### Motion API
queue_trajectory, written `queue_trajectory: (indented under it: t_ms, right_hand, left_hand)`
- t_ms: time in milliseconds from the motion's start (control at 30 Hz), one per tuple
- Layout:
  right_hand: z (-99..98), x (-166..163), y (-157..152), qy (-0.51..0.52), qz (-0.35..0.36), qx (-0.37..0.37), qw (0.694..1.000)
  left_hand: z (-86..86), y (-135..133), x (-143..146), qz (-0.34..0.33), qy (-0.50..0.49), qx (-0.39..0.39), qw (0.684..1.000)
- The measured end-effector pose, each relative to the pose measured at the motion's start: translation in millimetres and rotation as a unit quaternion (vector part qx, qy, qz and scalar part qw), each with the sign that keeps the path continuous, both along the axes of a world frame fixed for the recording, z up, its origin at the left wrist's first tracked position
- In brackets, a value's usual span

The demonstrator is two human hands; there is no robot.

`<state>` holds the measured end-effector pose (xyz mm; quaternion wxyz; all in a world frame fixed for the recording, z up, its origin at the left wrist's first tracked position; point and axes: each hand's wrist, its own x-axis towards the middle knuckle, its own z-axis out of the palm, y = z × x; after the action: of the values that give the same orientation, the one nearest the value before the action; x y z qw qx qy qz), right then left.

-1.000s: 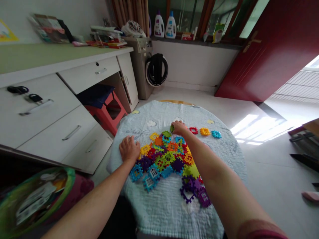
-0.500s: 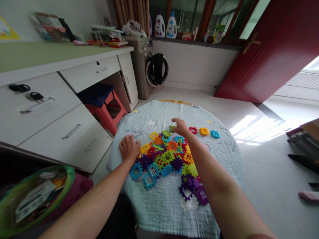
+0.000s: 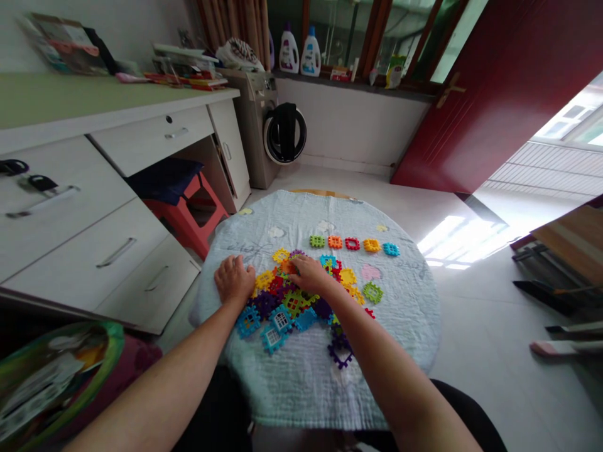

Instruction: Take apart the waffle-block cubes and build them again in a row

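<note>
A pile of colourful square plastic building tiles [image 3: 301,301] lies on a round table under a pale blue quilted cloth [image 3: 301,383]. Beyond the pile a row of several tiles stands apart: green [image 3: 317,241], orange [image 3: 335,242], red [image 3: 352,243], yellow [image 3: 371,245], blue [image 3: 391,249]. My left hand [image 3: 233,279] rests flat on the cloth at the pile's left edge, fingers together. My right hand [image 3: 308,275] is on top of the pile, fingers curled onto an orange tile [image 3: 287,267].
A white desk with drawers [image 3: 94,207] stands to the left, with a red stool [image 3: 188,210] under it. A washing machine [image 3: 271,129] is behind the table, a dark red door [image 3: 499,94] at right. A green-rimmed bag [image 3: 51,370] sits at lower left.
My right hand left a green tile at the left end of the far row and drew back to the pile, onto an orange tile. My left hand stayed in place. The camera shifted slightly.
</note>
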<state>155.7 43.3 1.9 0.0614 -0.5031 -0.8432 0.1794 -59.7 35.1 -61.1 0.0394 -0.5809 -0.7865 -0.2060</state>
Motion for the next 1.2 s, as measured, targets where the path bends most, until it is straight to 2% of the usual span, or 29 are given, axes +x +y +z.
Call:
queue_trajectory:
  t_ms: [100, 233, 367, 500, 667, 967, 1067, 1200]
  right_hand:
    - [5.8, 12.3, 11.4, 0.010, -0.036, 0.030, 0.999]
    - [7.3, 31.6, 51.3, -0.070, -0.125, 0.057, 0.988]
    - [-0.4, 43.2, 91.8, -0.138, -0.120, 0.021, 0.983]
    - [-12.0, 44.8, 112.9, -0.150, -0.097, 0.003, 0.984]
    - [-18.9, 44.3, 120.6, -0.149, -0.086, -0.005, 0.985]
    - [-17.5, 43.8, 126.1, -0.144, -0.090, -0.007, 0.985]
    - [-12.0, 43.2, 121.2, -0.136, -0.094, 0.005, 0.986]
    - [-5.4, 31.9, 97.7, -0.061, -0.082, 0.047, 0.994]
  left_hand:
    - [-1.2, 0.5, -0.7, -0.001, 0.006, -0.001, 1.000]
    - [-3.7, 1.6, -2.2, 0.003, 0.015, -0.004, 1.000]
    - [-3.8, 1.6, -2.2, 0.005, 0.016, -0.006, 1.000]
    - [-3.0, 1.7, -2.2, 0.001, 0.014, -0.004, 1.000]
    - [-3.4, 1.7, -2.1, 0.002, 0.010, -0.006, 1.000]
    - [-0.1, 0.7, -0.6, 0.004, 0.000, -0.013, 1.000]
    - [-0.4, 1.3, -0.7, 0.005, -0.002, -0.013, 1.000]
    - [-1.1, 2.0, -1.1, 0.007, -0.002, -0.018, 1.000]
